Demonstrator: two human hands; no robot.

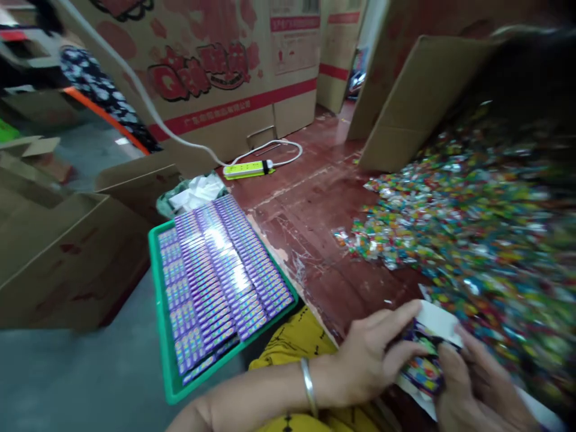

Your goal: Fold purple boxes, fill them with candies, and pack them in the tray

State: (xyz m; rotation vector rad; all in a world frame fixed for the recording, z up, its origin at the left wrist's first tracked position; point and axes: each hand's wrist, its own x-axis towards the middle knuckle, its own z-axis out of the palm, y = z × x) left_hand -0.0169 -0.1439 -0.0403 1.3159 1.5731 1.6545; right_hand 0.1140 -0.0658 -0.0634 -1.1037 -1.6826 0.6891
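Observation:
At the lower right, my left hand [371, 354] and my right hand [477, 384] hold a small purple box [423, 369] between them. Its white flap [436, 318] stands up at the top, and colourful pieces show on or in its front. The fingers of both hands are wrapped round its sides. Beyond and to the right of my hands spreads a large pile of small, colourful wrapped packets [486, 240], blurred toward the right edge. Left of my hands, a green tray [159, 312] holds neat rows of small purple boxes [225, 258].
A power strip [245, 170] with a white cable lies on the red table [301, 204]. Large cardboard boxes [288, 54] stand behind it. A green bag with white paper [198, 192] sits behind the tray. Open cartons [67, 258] stand left. A person's patterned clothing [99, 84] shows upper left.

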